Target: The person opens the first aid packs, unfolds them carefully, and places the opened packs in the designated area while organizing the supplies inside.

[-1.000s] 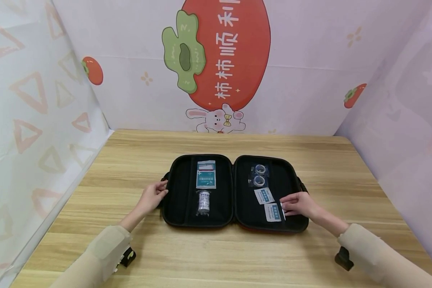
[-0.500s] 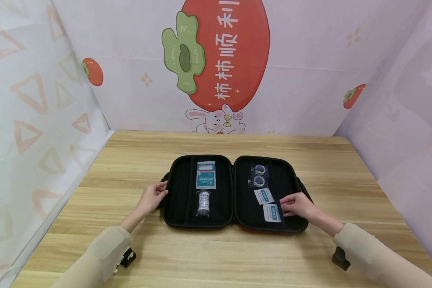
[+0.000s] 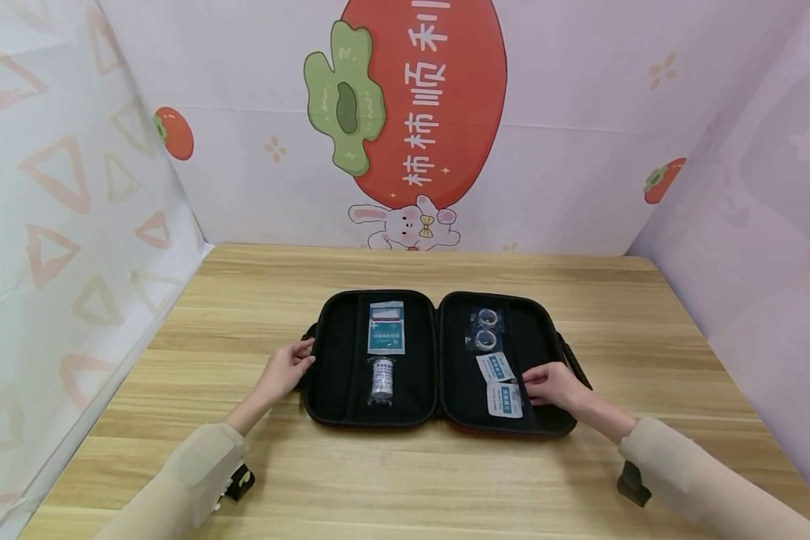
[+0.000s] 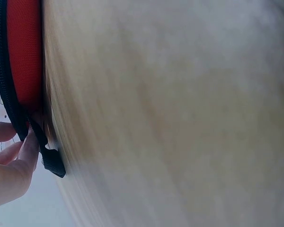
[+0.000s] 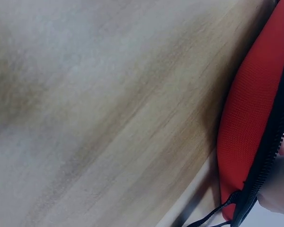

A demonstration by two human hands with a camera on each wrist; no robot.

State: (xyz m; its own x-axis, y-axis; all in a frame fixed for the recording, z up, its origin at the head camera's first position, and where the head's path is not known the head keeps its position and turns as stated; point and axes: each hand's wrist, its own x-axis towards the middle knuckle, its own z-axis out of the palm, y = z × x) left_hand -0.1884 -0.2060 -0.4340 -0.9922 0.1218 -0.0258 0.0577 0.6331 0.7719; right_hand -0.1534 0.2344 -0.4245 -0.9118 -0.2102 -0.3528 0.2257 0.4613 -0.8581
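A black-lined case (image 3: 334, 352) with a red outer shell (image 4: 26, 52) lies unfolded on the table. My left hand (image 3: 288, 369) pinches its left rim near the zip, beside a dark zip pull (image 4: 53, 163). At the right half, my right hand (image 3: 555, 385) has its fingertips at a black elastic band and holds the right end of a small white-and-blue sachet (image 3: 504, 400); the sachet's end there is hidden. Just above lies a similar sachet (image 3: 495, 367). Higher up are two tape rolls (image 3: 487, 328) in clear wrap.
In the left half, a green-and-white packet (image 3: 386, 328) lies above a wrapped bandage roll (image 3: 382, 378). The wooden table (image 3: 405, 480) extends around the case. A printed cloth backdrop (image 3: 243, 187) stands behind and at both sides.
My right hand has shifted slightly left, and the lower sachet has slid left with it, so its right end now lies under the band. My left hand has stayed on the rim.
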